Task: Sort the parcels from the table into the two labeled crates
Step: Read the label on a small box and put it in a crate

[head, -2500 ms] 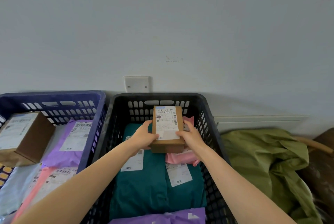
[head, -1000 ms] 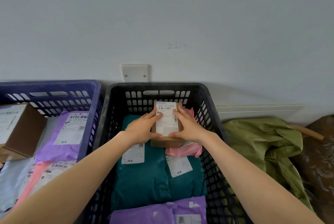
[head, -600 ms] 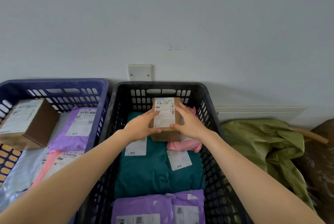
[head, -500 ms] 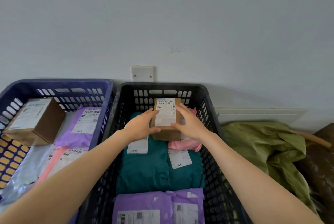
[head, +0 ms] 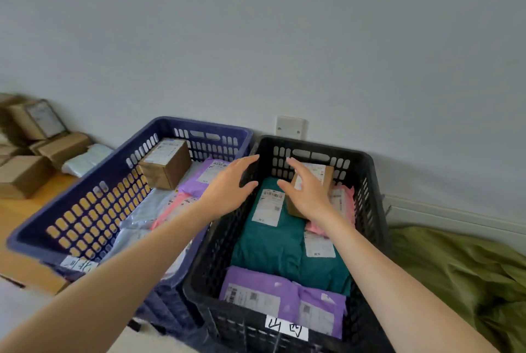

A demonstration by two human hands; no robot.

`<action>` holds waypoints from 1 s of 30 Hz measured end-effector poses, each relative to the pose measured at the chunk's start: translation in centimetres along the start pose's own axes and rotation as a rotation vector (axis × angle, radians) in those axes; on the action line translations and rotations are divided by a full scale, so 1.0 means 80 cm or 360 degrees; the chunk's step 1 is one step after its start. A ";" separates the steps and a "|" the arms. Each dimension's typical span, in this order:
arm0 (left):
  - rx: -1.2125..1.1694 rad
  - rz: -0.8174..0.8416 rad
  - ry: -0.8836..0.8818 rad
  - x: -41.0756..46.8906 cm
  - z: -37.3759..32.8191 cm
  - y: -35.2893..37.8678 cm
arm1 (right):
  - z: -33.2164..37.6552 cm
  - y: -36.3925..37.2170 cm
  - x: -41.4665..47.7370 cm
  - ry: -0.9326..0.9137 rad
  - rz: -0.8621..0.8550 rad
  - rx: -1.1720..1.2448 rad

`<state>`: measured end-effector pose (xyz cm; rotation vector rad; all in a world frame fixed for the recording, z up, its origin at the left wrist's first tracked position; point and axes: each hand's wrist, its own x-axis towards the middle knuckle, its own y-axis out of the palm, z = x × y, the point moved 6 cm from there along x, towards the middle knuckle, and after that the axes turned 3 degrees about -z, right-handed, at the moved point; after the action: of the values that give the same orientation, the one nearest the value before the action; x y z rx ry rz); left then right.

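Observation:
A small brown cardboard box point(head: 324, 179) with a white label lies at the back of the black crate point(head: 373, 210), on teal point(head: 273, 244) and pink point(head: 344, 204) mailer bags. My right hand point(head: 306, 190) hovers open just over the box's near left side; contact cannot be told. My left hand point(head: 230, 184) is open above the rim between the two crates, holding nothing. A purple mailer point(head: 284, 295) lies at the black crate's front. The blue crate point(head: 85, 204) on the left holds a brown box point(head: 166, 166) and purple, pink and grey mailers.
Each crate carries a handwritten white label on its front: black crate's label point(head: 286, 327), blue crate's label point(head: 79, 264). Several cardboard boxes point(head: 31, 153) are stacked on the wooden floor at far left. A green cloth point(head: 461, 273) lies right of the black crate. A wall is close behind.
Both hands have let go of the small brown box, which stays at the back of the black crate. My left hand has drawn left over the rim. The view has swung left.

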<state>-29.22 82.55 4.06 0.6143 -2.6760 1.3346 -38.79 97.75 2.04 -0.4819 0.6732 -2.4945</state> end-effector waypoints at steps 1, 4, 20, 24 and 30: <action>-0.0001 -0.0046 -0.0025 -0.009 0.003 -0.015 | 0.013 0.011 -0.001 -0.0028 0.0028 0.0036; -0.0009 -0.0163 -0.0104 -0.037 0.020 -0.060 | 0.055 0.048 0.000 -0.0078 0.0113 0.0137; 0.0077 -0.0632 -0.0528 -0.175 0.244 -0.306 | 0.257 0.341 0.010 -0.0246 0.0449 0.0278; 0.0056 -0.0655 -0.0585 -0.203 0.325 -0.369 | 0.305 0.428 0.017 -0.0200 0.0498 0.0333; 0.0088 -0.0629 -0.0627 -0.243 0.437 -0.451 | 0.370 0.554 0.021 -0.0122 0.0497 0.0400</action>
<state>6.13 41.86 4.61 1.4589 -2.5901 1.2827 -10.02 52.82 2.34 -0.3473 0.3654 -2.2127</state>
